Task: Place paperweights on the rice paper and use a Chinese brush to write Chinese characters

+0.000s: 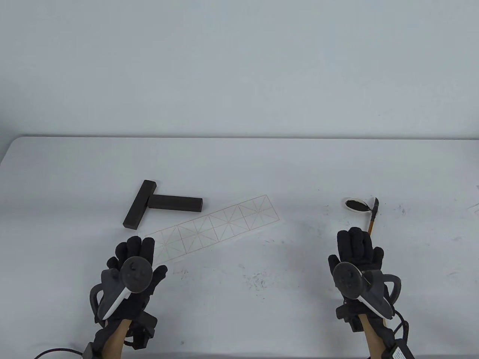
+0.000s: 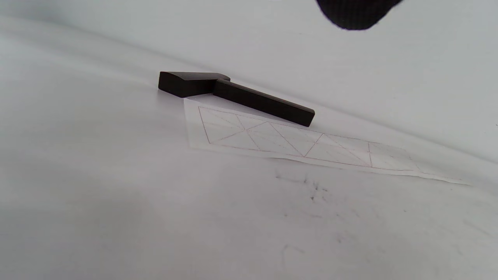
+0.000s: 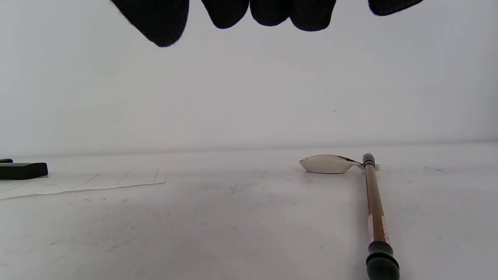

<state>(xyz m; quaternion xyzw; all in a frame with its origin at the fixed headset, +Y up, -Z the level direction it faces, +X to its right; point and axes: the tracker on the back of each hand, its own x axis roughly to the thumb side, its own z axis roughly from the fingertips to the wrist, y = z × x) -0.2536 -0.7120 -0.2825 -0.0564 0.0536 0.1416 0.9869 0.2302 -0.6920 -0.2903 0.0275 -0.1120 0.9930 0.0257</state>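
Note:
A strip of rice paper [image 1: 217, 224] with a red grid lies slanted across the table's middle, also the rice paper [image 2: 295, 146]. Two black bar paperweights [image 1: 139, 204] [image 1: 176, 203] lie in a T beside its left end, off the paper, seen as the paperweights [image 2: 249, 99]. The brush [image 1: 372, 217] lies at the right, tip resting on a small white ink dish [image 1: 354, 205]; brush [image 3: 375, 206], dish [image 3: 328, 164]. My left hand [image 1: 136, 252] hovers flat over the paper's near-left corner, holding nothing. My right hand [image 1: 357, 243] hovers just left of the brush handle, fingers straight.
The white table [image 1: 239, 168] carries faint ink specks [image 1: 258, 280] in the middle and near the dish. A pale wall rises behind the far edge. Cables trail from both wrists at the front edge.

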